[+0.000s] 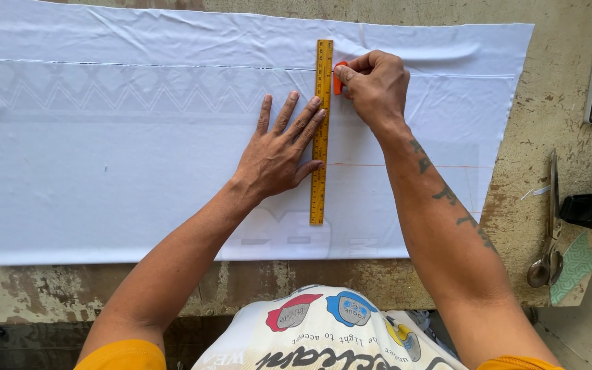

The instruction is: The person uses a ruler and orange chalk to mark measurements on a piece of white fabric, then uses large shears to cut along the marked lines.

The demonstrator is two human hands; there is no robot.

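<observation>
On a worn table (563,89) lies a white cloth (138,171) with a yellow ruler (321,130) upright across it. Left hand (279,151) presses flat, fingers spread, on the ruler's edge. Right hand (375,85) pinches an orange chalk (338,79) (partly hidden) against the ruler's top. Scissors (551,226) rest well apart, at right.
</observation>
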